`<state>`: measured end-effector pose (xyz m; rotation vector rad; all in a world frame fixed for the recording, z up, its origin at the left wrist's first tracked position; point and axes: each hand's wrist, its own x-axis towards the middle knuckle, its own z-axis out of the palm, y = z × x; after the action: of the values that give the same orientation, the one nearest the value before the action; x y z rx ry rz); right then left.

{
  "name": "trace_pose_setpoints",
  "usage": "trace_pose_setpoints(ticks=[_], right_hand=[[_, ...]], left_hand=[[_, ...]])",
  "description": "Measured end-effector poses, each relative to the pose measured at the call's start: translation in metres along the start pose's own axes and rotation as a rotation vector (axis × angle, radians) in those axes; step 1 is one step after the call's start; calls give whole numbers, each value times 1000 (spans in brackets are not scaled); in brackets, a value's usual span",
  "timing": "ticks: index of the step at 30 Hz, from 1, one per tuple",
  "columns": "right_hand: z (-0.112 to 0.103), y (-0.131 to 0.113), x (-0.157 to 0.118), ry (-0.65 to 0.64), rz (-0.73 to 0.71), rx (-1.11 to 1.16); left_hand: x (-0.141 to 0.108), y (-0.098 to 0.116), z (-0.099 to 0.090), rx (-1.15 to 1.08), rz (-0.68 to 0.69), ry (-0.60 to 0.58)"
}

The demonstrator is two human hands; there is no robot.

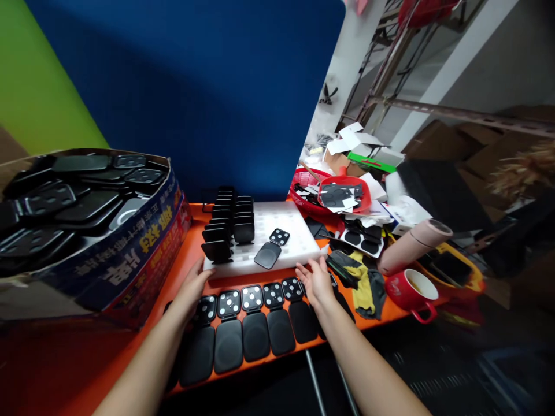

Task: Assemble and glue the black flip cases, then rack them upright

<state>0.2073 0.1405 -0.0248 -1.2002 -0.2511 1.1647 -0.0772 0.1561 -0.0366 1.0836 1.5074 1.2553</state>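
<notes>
A white foam tray (286,222) lies on the orange table, with two columns of black folded pieces (217,231) standing upright on its left part. One opened black piece (267,255) with a dotted square end lies flat on the tray. My left hand (196,284) is at the tray's front left corner, its fingers against the edge; whether it grips is unclear. Near the front right corner is my right hand (315,280), fingers apart, holding nothing. Between my forearms a row of opened black pieces (255,335) lies along the table's front edge, the outer ones partly hidden.
A cardboard box (143,248) full of black pieces stands at left. A blue panel (195,98) rises behind the tray. At right are a red basket (303,199), yellow-grey gloves (364,283), a pink bottle (414,245) and a red mug (401,294).
</notes>
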Motion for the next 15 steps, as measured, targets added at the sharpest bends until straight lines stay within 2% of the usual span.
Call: trace_pose_setpoints(ticks=[3,10,15], right_hand=[[4,0,4,-8,7,-5],[8,0,7,-5,-1,-58],[16,0,-2,7,-43,-115]], left_hand=[[2,4,3,-17,11,-70],[10,-5,12,13,-66,30],[11,-9,11,14,-68,56]])
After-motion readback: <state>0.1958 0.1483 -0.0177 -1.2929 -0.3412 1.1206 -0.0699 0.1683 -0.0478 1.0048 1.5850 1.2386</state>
